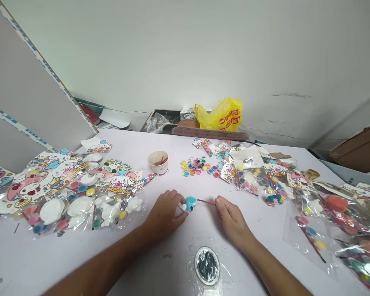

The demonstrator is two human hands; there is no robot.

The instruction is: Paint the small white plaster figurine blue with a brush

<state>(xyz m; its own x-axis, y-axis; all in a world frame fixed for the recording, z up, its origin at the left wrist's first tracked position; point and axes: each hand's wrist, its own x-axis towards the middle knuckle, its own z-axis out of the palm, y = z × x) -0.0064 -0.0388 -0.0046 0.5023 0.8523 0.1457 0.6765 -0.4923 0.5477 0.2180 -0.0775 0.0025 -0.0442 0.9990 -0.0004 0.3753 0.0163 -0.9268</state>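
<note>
My left hand (pixel 165 211) grips a small figurine (pixel 190 203), painted light blue with white parts and a dark spot, between thumb and fingers just above or on the white table. In my right hand (pixel 232 220) is a thin red paintbrush (pixel 207 202), pinched near its end, its dark tip pointing left at the figurine's right side. Whether the bristles touch the surface is too small to tell. Beyond both hands lie several small paint pots (pixel 199 166) in many colours. A paper cup (pixel 158 162) with red brush handles inside stands to their left.
Clear bags of white figurines and paints (pixel 80 205) cover the table's left side; more bags (pixel 249 176) lie at the right. A painted figurine (pixel 274 200) sits right of my right hand. Near me is a round metal-rimmed disc (pixel 206 266). A yellow plastic bag (pixel 220 115) is behind the table.
</note>
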